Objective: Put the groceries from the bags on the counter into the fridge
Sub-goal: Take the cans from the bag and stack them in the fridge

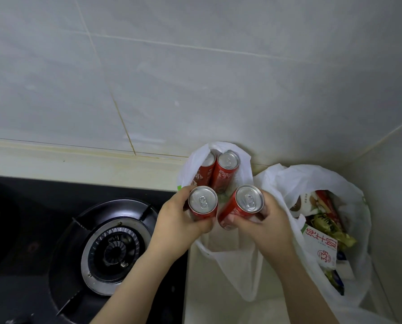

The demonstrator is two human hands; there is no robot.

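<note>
Right now each hand grips one red aluminium drink can w/ a silver pull-tab top; the left hand is curled round the left can, the right hand round the right can, which tilts w/ its base toward the other; both are held over the mouth of the thin white plastic bag on the pale tabletop, just beside the black gas hob; two more red cans stand touching at the back of that bag; a second white plastic bag to the right holds a white milk carton w/ red lettering and snack packets; the fridge isn't in view. Handling, as a judgement: tabs look unopened, so prob. full and weighty for their size; walls stiff but dentable, smooth, maybe slippery if damp; best taken round the mid-body, thumb opposite fingers, not by the rim; the bag is limp, no support, so the remaining cans could tip.
</note>
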